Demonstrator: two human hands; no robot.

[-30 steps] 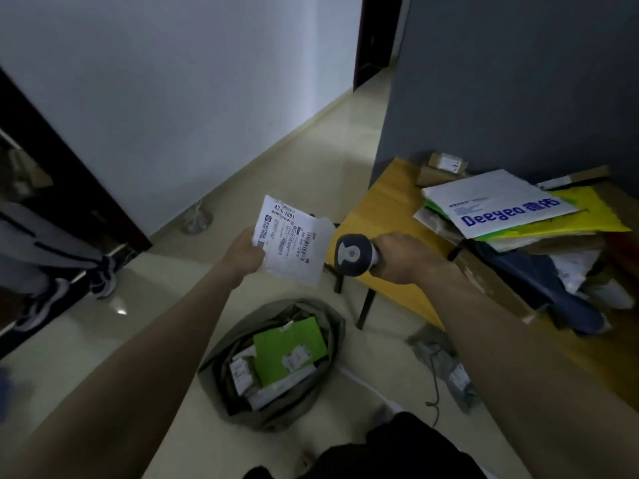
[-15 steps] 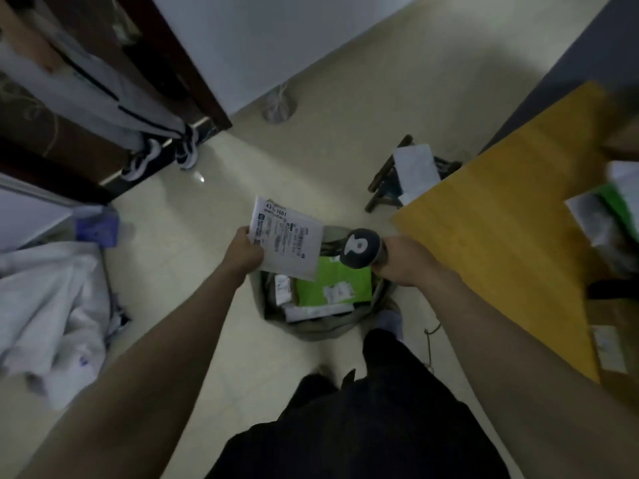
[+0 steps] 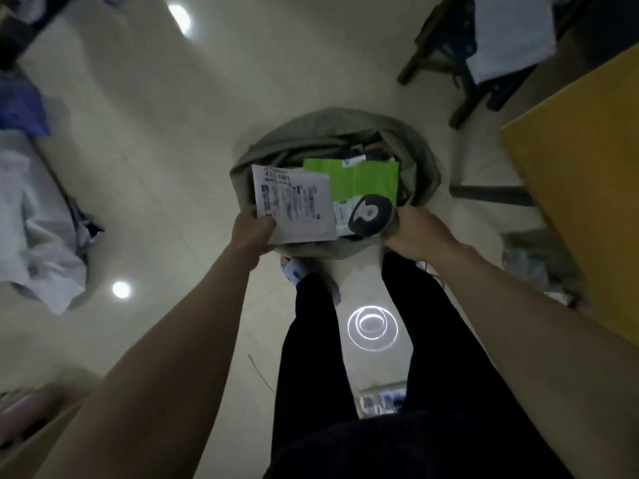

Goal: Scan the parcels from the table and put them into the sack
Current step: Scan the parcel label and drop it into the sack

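My left hand (image 3: 251,229) grips a flat white parcel (image 3: 294,205) by its lower left corner, label side up, over the near left rim of the sack. The grey-green sack (image 3: 420,157) stands open on the floor in front of my feet. Inside it lies a green parcel (image 3: 363,179) on top of other packets. My right hand (image 3: 416,231) holds a dark handheld scanner (image 3: 370,216), its round head just right of the white parcel and above the sack's near edge.
The yellow table's corner (image 3: 581,188) juts in at the right. A dark chair (image 3: 477,63) with a white sheet on it stands at the far right. Pale cloth (image 3: 31,233) is heaped on the floor at the left. My dark-trousered legs (image 3: 345,357) stand right behind the sack.
My view has swung down from the table to straight over the sack. Both hands have come down with the white parcel and the scanner to the sack's near rim.
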